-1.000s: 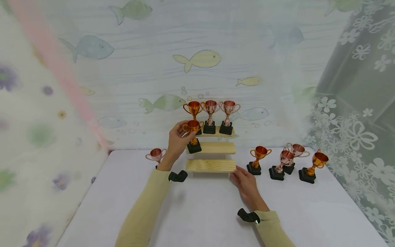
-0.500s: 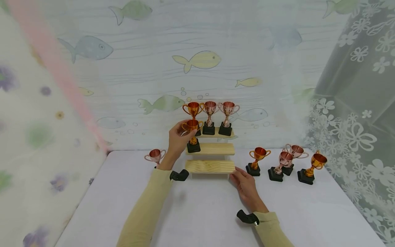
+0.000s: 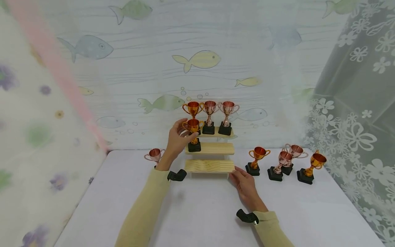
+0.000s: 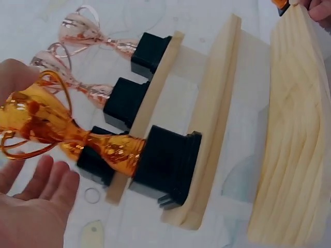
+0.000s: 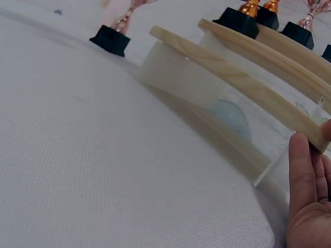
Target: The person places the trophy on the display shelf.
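Observation:
A gold trophy cup with a black base stands at the left end of the middle step of a three-tier wooden display stand. My left hand is around its bowl, thumb in front and fingers behind. In the left wrist view, a gap shows between the fingers and the gold cup. My right hand pinches the right end of the lowest step, thumb on top and fingers beneath. On the top step stand another gold trophy and two pink ones, one in the middle and one at right.
To the right of the stand, two gold trophies and two pink trophies stand on the white-covered table. A further pink trophy is on the left, partly behind the left forearm. A fish-patterned curtain hangs behind.
The left hand has loosened slightly around the gold trophy, its thumb shifting a little right and down. The right hand keeps its place on the stand.

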`<state>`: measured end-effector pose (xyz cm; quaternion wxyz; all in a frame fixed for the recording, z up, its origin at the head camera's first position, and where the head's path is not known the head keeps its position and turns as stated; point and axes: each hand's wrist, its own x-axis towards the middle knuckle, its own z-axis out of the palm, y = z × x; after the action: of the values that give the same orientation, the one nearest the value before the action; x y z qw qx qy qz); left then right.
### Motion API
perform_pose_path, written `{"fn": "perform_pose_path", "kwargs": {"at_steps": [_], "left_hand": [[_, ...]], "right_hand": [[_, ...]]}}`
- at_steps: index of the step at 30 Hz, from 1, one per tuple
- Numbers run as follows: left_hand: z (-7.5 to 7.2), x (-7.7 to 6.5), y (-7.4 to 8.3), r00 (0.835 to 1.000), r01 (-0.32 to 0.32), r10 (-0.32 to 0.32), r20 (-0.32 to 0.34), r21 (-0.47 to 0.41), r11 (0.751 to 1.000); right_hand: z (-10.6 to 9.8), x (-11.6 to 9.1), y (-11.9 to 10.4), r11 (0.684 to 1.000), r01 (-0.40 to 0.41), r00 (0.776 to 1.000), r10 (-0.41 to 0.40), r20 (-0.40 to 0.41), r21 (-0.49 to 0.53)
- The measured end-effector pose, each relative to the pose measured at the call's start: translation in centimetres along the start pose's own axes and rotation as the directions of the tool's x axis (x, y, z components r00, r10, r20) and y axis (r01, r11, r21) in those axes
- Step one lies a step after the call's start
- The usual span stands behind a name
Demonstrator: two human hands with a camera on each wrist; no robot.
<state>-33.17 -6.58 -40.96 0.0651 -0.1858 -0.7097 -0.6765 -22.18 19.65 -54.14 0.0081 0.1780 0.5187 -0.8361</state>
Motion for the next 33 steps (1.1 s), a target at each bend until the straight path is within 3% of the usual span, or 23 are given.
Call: {"fn": "perform_pose_path", "kwargs": {"at_steps": [2, 4, 8, 11, 15, 22, 27, 29, 33], "left_hand": [[-0.8, -0.6, 0.7, 1.000, 0.008, -0.010, 0.015, 0.090, 0.996], [-1.9, -1.5, 1.8, 0.998, 0.027, -0.038, 0.047, 0.213, 0.977], [-4.9, -3.4, 4.0, 0.989, 0.019, -0.084, 0.122, 0.455, 0.890], [-7.2, -5.0, 4.8, 0.990, 0.020, -0.088, 0.110, 0.510, 0.860], [-9.5, -6.9, 3.3, 0.997, 0.055, -0.076, 0.024, 0.481, 0.875], [-12.0, -8.8, -2.5, 0.989, 0.114, -0.066, -0.132, 0.394, 0.912], [-12.3, -9.5, -5.3, 0.986, 0.112, -0.083, -0.148, 0.206, 0.972], [-12.1, -9.6, -5.9, 0.983, 0.133, -0.112, -0.142, 0.148, 0.980], [-11.7, -9.8, -6.5, 0.978, 0.142, -0.117, -0.174, 0.141, 0.980]], "right_hand": [[0.1, 0.0, 0.0, 1.000, -0.001, 1.000, 0.001, 0.002, -0.007], [0.3, 0.0, -0.1, 1.000, -0.001, 1.000, 0.001, 0.004, -0.011], [0.4, 0.0, -0.2, 1.000, -0.002, 1.000, 0.002, 0.000, -0.020], [0.3, 0.1, -0.2, 1.000, -0.008, 1.000, 0.008, -0.009, -0.029], [0.0, -0.1, -0.1, 1.000, -0.008, 1.000, 0.008, 0.000, -0.026], [0.0, 0.0, 0.1, 1.000, 0.008, 1.000, -0.008, 0.008, -0.027], [0.0, 0.1, 0.0, 1.000, 0.013, 1.000, -0.013, 0.013, -0.025], [0.0, 0.0, -0.1, 1.000, 0.012, 1.000, -0.012, 0.004, -0.020], [0.0, -0.2, -0.2, 1.000, 0.014, 1.000, -0.014, 0.008, -0.021]]}}
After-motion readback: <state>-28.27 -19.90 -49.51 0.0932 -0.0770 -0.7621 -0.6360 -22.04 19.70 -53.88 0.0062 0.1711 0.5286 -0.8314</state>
